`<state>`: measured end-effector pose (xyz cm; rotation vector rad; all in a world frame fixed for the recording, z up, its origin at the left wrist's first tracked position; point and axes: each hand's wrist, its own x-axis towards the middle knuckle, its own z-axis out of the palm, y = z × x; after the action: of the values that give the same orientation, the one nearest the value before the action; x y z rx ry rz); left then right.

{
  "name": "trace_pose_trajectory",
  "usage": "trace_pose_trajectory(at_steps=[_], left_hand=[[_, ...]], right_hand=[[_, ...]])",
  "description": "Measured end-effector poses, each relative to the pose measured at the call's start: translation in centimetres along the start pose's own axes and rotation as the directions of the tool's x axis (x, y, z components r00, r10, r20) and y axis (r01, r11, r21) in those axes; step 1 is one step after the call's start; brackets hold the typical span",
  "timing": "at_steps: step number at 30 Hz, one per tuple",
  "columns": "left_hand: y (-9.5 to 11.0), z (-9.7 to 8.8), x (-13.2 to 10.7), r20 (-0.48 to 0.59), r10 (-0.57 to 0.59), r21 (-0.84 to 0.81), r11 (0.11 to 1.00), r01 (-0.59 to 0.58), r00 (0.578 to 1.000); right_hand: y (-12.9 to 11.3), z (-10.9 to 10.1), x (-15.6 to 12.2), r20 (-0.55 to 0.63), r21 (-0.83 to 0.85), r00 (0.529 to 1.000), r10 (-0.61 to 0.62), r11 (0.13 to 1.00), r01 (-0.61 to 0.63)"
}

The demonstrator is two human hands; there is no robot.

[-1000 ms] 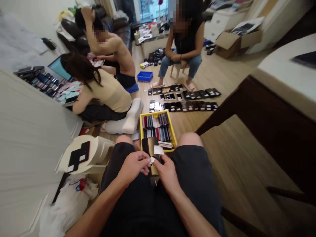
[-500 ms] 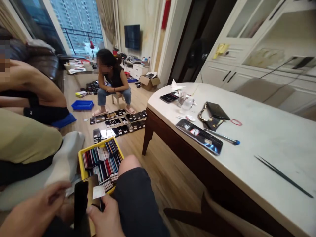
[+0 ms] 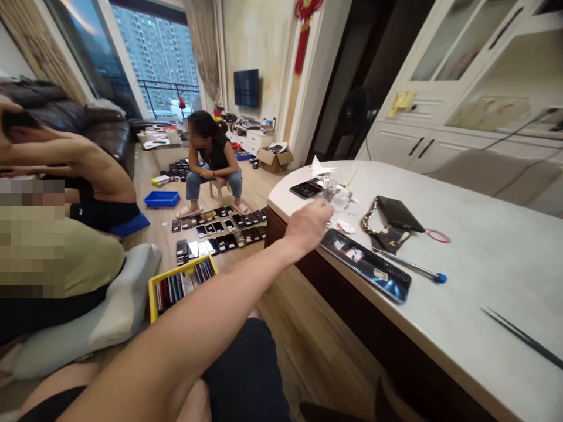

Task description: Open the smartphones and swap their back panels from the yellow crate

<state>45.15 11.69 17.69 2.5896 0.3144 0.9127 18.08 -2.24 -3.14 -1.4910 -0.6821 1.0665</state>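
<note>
The clear crumpled plastic piece [image 3: 338, 198] lies near the edge of the white stone tabletop [image 3: 484, 258], beside a long dark glossy phone [image 3: 365, 265]. The left hand [image 3: 308, 225], in the lap a moment ago, now reaches it with fingers bunched; whether it grips is unclear; the right hand is out of sight

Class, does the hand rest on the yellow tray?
No, the hand reaches over the table edge, while the tray sits on the floor.

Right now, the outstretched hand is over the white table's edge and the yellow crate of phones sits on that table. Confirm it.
Wrong on the crate. The head view shows the left hand over the white table at its edge, but the yellow crate of phones sits on the wooden floor.
</note>
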Motion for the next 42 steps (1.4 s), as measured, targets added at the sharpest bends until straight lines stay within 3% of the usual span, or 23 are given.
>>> trace_pose_trajectory(at_steps=[4,8,12,13,16,18,19,20,21,23,24,25,26,27,29,31,33,35,38,42], left_hand=[[-0.2,0.7,2.0,0.203,0.126,0.107,0.983,-0.149,0.971],[0.2,-0.7,2.8,0.407,0.25,0.158,0.928,-0.338,0.879],[0.2,-3.6,2.3,0.507,0.201,0.109,0.95,-0.294,0.838],[-0.3,-4.8,1.9,0.502,0.176,0.1,0.96,-0.26,0.846],[-2.8,-9.7,-0.6,0.284,0.065,0.043,0.996,-0.08,0.957],[-4.8,-13.8,-4.6,0.041,-0.075,-0.019,0.997,0.076,0.996],[-5.9,-15.8,-7.4,-0.034,-0.155,-0.074,0.986,0.152,0.987],[-6.8,-17.5,-10.9,-0.146,-0.284,-0.149,0.953,0.263,0.948],[-7.6,-18.8,-14.8,-0.223,-0.418,-0.228,0.901,0.37,0.88],[-8.5,-19.8,-23.6,-0.315,-0.675,-0.422,0.729,0.538,0.668],[-8.4,-19.5,-28.0,-0.326,-0.792,-0.546,0.604,0.581,0.516],[-7.9,-18.6,-32.0,-0.256,-0.889,-0.681,0.445,0.582,0.379],[-7.0,-17.5,-35.6,-0.122,-0.952,-0.807,0.259,0.531,0.279],[-5.8,-16.1,-38.6,0.031,-0.974,-0.892,0.074,0.447,0.223],[-3.1,-13.5,-42.5,0.25,-0.947,-0.945,-0.194,0.264,0.199],[-1.0,-11.7,-44.1,0.314,-0.936,-0.947,-0.296,0.125,0.162],[0.1,-11.1,-44.7,0.29,-0.95,-0.957,-0.286,0.051,0.111],[0.3,-11.3,-44.9,0.271,-0.959,-0.962,-0.269,0.038,0.083],[0.3,-12.0,-45.6,0.303,-0.947,-0.953,-0.299,0.058,0.108],[0.5,-12.2,-46.4,0.329,-0.933,-0.944,-0.321,0.074,0.146]], right_hand=[[-1.8,-1.6,1.1,0.121,0.031,0.992,-0.044,0.999,0.041],[-2.9,-1.9,1.9,0.152,0.035,0.988,-0.03,0.999,0.025],[-3.3,-1.0,0.7,0.079,0.077,0.997,0.016,0.997,-0.022],[-3.1,-0.8,0.4,0.092,0.092,0.995,0.039,0.995,-0.048],[-2.2,-0.6,0.0,0.136,0.133,0.986,0.098,0.984,-0.116],[-1.7,-0.7,0.1,0.16,0.156,0.98,0.115,0.978,-0.14],[-1.5,-0.9,0.2,0.171,0.182,0.978,0.121,0.972,-0.152],[-1.4,-1.0,0.2,0.183,0.218,0.975,0.126,0.962,-0.165],[-1.4,-1.0,0.2,0.195,0.26,0.972,0.132,0.948,-0.181],[-1.5,-0.9,0.1,0.219,0.332,0.965,0.143,0.919,-0.212],[-1.5,-0.7,-0.1,0.228,0.348,0.963,0.147,0.911,-0.221],[-1.4,-0.5,-0.2,0.236,0.343,0.96,0.148,0.912,-0.225],[-1.4,-0.1,-0.4,0.249,0.325,0.957,0.148,0.919,-0.226],[-1.3,0.2,-0.5,0.264,0.3,0.954,0.146,0.927,-0.225],[-1.1,0.8,-0.8,0.312,0.231,0.94,0.137,0.949,-0.215],[-1.0,1.0,-0.8,0.371,0.134,0.919,0.132,0.972,-0.193],[-1.1,0.9,-0.6,0.37,0.023,0.918,0.14,0.987,-0.159],[-1.4,0.6,-0.3,0.28,-0.04,0.951,0.135,0.991,-0.129],[-2.3,0.4,0.0,0.139,-0.111,0.989,0.051,0.993,-0.036],[-3.3,0.6,0.1,0.14,-0.275,0.983,-0.121,0.949,0.156]])
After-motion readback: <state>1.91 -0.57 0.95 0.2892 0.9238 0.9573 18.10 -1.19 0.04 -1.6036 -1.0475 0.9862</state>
